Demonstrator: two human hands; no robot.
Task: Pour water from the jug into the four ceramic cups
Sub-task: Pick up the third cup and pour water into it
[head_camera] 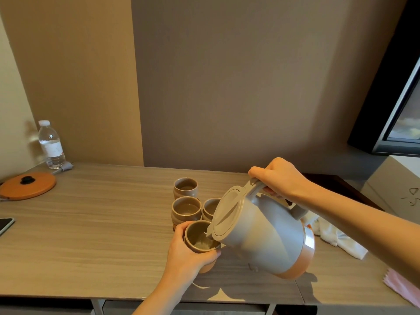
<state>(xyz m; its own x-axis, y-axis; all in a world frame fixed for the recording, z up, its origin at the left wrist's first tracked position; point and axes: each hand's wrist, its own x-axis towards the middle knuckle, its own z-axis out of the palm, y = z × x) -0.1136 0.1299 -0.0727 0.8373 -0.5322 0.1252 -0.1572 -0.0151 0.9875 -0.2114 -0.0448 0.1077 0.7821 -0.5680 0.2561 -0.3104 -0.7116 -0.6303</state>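
Tilting over the nearest cup (200, 237), the jug (261, 233) hangs from the right hand (279, 178) curled around its handle, while the left hand (186, 253) grips that cup.

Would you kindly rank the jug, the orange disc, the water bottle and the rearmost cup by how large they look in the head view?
1. The jug, by far, though it is nearest the camera.
2. The orange disc and the water bottle look about alike, so I would not rank them.
3. The rearmost cup, smallest.

Bare left hand (185, 254), bare right hand (280, 178)
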